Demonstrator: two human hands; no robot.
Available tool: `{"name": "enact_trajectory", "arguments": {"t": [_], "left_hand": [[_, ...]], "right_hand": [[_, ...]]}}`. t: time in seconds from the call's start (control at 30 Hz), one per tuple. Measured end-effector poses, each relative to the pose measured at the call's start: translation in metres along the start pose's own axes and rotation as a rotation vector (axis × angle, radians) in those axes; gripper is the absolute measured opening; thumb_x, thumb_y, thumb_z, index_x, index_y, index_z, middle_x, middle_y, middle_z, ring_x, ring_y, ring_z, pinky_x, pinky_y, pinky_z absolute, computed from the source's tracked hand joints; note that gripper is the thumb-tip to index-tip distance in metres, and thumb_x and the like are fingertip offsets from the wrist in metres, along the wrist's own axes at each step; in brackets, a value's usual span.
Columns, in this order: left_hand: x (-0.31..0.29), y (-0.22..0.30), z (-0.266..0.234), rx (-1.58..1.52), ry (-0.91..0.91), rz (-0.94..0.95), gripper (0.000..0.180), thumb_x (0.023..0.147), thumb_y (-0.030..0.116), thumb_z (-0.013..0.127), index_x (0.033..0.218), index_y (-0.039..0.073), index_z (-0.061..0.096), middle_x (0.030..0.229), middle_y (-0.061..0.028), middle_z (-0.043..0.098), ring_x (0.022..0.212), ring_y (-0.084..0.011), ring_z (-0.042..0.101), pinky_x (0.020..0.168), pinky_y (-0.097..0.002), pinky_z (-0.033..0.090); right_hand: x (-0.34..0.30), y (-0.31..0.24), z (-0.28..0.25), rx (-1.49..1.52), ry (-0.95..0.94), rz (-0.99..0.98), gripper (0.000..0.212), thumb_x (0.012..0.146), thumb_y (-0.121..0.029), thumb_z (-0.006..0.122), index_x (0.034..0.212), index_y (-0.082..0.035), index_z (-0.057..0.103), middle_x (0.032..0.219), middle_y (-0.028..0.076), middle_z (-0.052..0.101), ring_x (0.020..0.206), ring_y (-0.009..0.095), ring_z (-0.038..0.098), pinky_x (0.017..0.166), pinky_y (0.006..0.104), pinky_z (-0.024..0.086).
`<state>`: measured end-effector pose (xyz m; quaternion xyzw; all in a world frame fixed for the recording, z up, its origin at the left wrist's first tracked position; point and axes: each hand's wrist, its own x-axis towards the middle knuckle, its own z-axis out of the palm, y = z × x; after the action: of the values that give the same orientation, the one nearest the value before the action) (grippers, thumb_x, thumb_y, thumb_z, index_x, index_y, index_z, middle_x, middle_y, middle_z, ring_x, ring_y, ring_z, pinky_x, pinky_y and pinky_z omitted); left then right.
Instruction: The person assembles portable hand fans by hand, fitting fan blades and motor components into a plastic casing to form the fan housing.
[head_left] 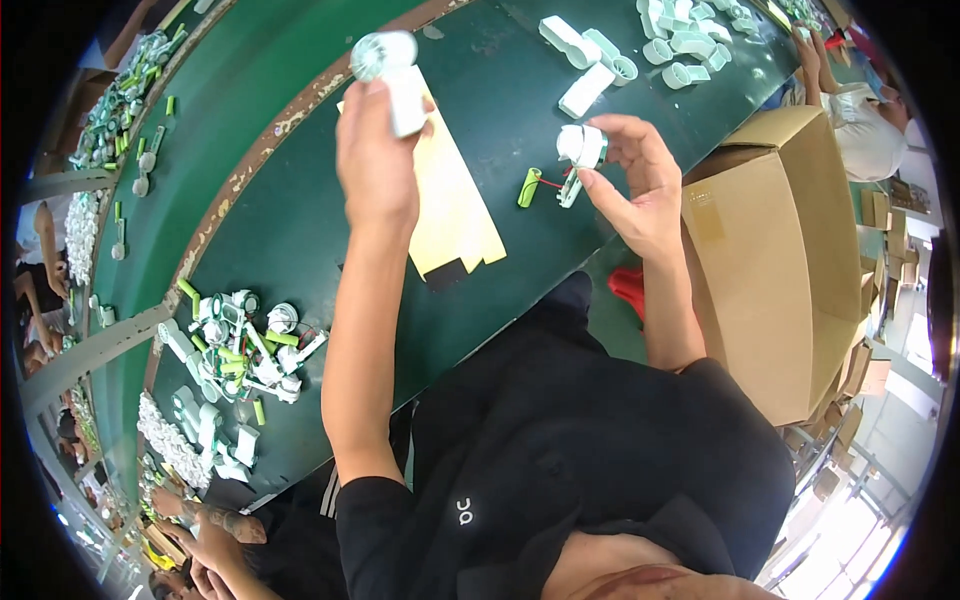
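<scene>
My left hand point(378, 165) is closed around a pale plastic housing point(405, 100), slightly blurred, with a round end point(384, 55) at its top. It is raised above a yellow sheet point(450, 190) on the green work surface. To the right, my right hand point(640, 185) pinches a small white round motor unit point(580, 145) with a narrow green-edged strip below it. A red wire runs from this unit to a green cylindrical battery point(528, 187), which lies to its left.
Loose pale housings point(690, 40) lie at the far right, a few nearer point(590, 90). A heap of wired units with batteries point(240, 345) sits at left. An open cardboard box point(750, 270) stands right. Beyond the worn rim point(240, 175) runs a green belt point(190, 130); other people work nearby.
</scene>
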<state>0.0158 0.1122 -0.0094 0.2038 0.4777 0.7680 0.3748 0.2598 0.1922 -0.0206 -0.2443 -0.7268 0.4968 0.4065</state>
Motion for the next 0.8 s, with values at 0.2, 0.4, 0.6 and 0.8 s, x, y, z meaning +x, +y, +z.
{"name": "enact_trajectory", "arguments": {"t": [0.2,0.4,0.6,0.8], "left_hand": [[-0.066,0.027,-0.036,0.112,0.059,-0.108,0.032,0.108,0.030,0.059,0.122,0.003,0.053,0.092,-0.0054,0.064,0.076,-0.0115,0.062,0.056,-0.0249,0.039],[-0.100,0.011,-0.046,0.037,0.083,-0.154,0.034,0.111,0.033,0.054,0.106,0.002,0.066,0.093,-0.0069,0.071,0.077,-0.0108,0.062,0.075,-0.0277,0.050],[-0.112,0.007,-0.029,-0.156,-0.041,-0.227,0.041,0.114,0.031,0.038,0.123,-0.002,0.060,0.086,-0.0086,0.064,0.074,-0.0147,0.057,0.070,-0.0301,0.048],[-0.116,0.012,-0.021,-0.217,-0.092,-0.270,0.044,0.113,0.034,0.035,0.122,-0.002,0.060,0.077,-0.0078,0.060,0.068,-0.0159,0.051,0.065,-0.0308,0.041]], "right_hand": [[0.017,-0.029,0.012,0.020,-0.098,-0.137,0.048,0.083,0.005,0.074,0.129,-0.001,0.061,0.125,0.009,0.066,0.107,0.017,0.065,0.091,0.0323,0.052],[0.026,-0.067,0.027,0.204,-0.218,-0.263,0.052,0.079,0.008,0.072,0.129,0.004,0.059,0.127,0.018,0.065,0.116,0.023,0.065,0.100,0.0350,0.050],[0.027,-0.090,0.050,0.408,-0.293,-0.187,0.054,0.081,0.003,0.073,0.132,0.006,0.057,0.121,0.016,0.067,0.112,0.021,0.065,0.099,0.0329,0.050],[0.039,-0.074,0.057,0.246,-0.226,-0.079,0.046,0.084,0.001,0.077,0.129,0.003,0.063,0.109,0.004,0.068,0.097,0.010,0.062,0.084,0.0247,0.048]]}}
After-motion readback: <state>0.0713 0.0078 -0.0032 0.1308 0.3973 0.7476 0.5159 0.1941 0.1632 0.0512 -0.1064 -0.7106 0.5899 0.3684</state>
